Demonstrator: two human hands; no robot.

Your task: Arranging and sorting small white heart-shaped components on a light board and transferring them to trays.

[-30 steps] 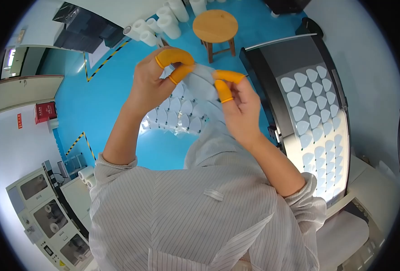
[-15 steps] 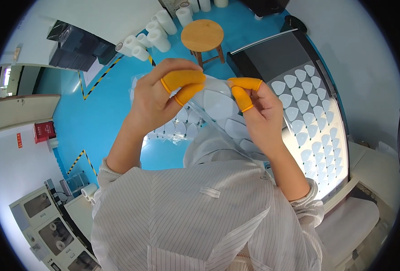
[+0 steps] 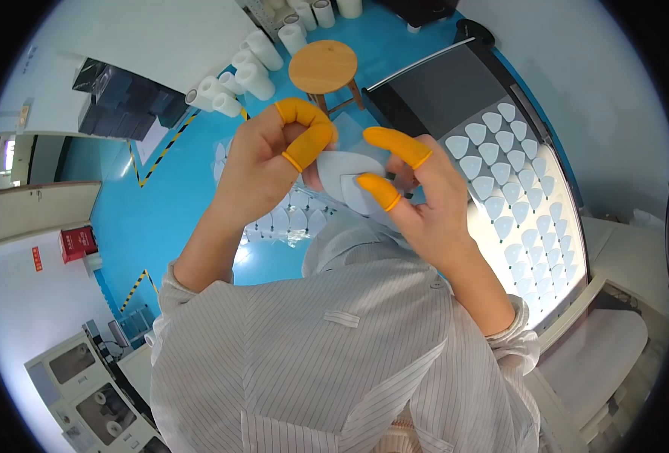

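Both my hands wear orange finger cots on thumb and index finger. My left hand (image 3: 278,143), at chest height, is closed in a pinch on a clear film strip bearing white rounded-triangle pads (image 3: 347,164). Two pads overlap in front of me, with small dark green tabs at their right edge. My right hand (image 3: 421,189) has its thumb against the lower pad. Its index finger is stretched out, well apart from the thumb, over the film's right side. The other right fingers are partly hidden behind. The strip's lower part hangs toward my lap.
A dark-framed light table (image 3: 440,87) at right bears rows of similar pads (image 3: 504,141). Beyond my hands stand a round wooden stool (image 3: 323,66) and white rolls (image 3: 255,79). More film with pads (image 3: 293,219) lies below my left forearm. A chair (image 3: 595,370) is at lower right.
My right thumb and index finger have spread apart from their pinch on the film. The pads have shifted left and now overlap beside my left fingers. My view has turned slightly.
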